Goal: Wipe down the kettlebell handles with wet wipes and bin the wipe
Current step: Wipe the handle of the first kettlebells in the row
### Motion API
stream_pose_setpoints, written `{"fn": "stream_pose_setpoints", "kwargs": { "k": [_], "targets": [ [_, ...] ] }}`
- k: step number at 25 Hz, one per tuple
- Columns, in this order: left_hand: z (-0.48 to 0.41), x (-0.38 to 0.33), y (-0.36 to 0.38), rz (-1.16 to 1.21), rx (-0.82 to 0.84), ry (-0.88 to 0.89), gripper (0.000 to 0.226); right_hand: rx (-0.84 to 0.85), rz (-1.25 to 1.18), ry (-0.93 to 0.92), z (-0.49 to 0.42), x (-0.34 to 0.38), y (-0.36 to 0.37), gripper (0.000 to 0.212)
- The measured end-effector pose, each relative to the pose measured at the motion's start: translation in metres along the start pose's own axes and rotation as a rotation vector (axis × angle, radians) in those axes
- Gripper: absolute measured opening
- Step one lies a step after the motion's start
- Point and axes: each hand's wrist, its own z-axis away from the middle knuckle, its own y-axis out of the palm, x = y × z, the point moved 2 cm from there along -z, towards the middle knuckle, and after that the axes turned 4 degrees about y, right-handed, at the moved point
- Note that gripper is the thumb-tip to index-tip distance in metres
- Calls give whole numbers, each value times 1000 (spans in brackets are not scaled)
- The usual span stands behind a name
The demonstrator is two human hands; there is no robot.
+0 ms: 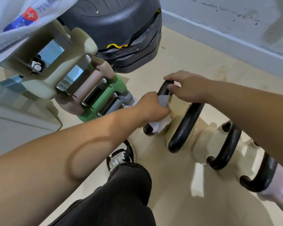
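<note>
Several cream kettlebells with black loop handles stand in a row on the floor at the right. My left hand (151, 106) is closed around the farthest handle (163, 88) with a white wet wipe (160, 125) wrapped round the bar; the wipe's ends stick out above and below my fingers. My right hand (187, 88) grips the top of that same handle, just beyond the left hand. The second kettlebell's handle (185, 126) stands right beside them, a third handle (225, 146) and a fourth handle (262, 175) nearer me. A wet wipe pack (21, 18) lies at the top left.
A rack of coloured dumbbells (82, 88) slopes down at the left, close to my left forearm. A black weight plate stack (126, 35) sits behind it. The grey wall and skirting (227, 41) run along the back right. My leg and shoe (121, 159) are below.
</note>
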Motion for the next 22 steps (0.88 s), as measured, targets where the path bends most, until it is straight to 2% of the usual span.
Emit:
{"fn": "stream_pose_setpoints", "kwargs": {
  "k": [2, 3, 7, 9, 12, 15, 18, 20, 22],
  "targets": [
    [4, 4, 1, 156, -2, 19, 43, 21, 68, -7, 1, 4, -6, 63],
    [15, 11, 4, 221, -55, 62, 46, 20, 95, -10, 2, 5, -7, 69],
    [70, 63, 29, 159, -180, 321, 63, -47, 101, 36, 4, -2, -4, 77],
    [75, 73, 32, 158, -187, 309, 64, -70, 82, 64, 4, -4, -4, 78],
    [60, 47, 21, 83, -186, 271, 70, -91, 75, 70, 4, -2, -2, 78],
    [23, 8, 6, -133, -114, 209, 74, -102, -11, 44, 4, -4, 0, 72],
    [-4, -17, 2, -103, -85, 145, 55, -76, -135, 5, 3, -7, -6, 47],
    [6, -14, 8, -73, -105, 152, 72, -46, -138, 23, 2, -12, -10, 39],
    [33, 2, 13, -47, -171, 250, 81, -20, -133, 28, 0, -16, -12, 41]
  ]
}}
